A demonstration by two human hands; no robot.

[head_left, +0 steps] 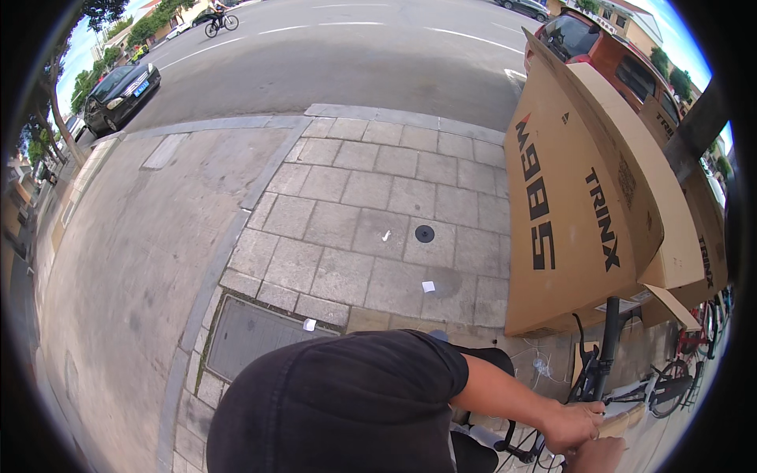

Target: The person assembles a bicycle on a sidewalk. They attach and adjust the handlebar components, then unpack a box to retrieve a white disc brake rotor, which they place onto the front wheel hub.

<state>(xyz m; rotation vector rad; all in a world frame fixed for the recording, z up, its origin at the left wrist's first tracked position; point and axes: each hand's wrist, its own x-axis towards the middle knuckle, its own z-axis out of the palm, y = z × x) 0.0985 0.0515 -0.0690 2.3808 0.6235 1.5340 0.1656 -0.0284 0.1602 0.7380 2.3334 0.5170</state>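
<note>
My left arm in a black short sleeve stretches to the lower right. My left hand (571,428) is closed just below a bicycle's black handlebar (609,343), beside cables. Close under it, touching or overlapping, is my right hand (596,456), also with bent fingers. What the two hands grip is hidden by the fingers. The handlebar points away from me, with a brake lever (579,325) beside it. More black cables and a curved lever (509,440) show left of the hands.
A tall brown cardboard bicycle box (544,197) stands on the paving to the right, with open flaps. Several bicycles (674,386) stand at the far right. Paper scraps (428,287) and clear plastic (542,366) lie on the ground. A metal cover (260,335) lies left of my shoulder.
</note>
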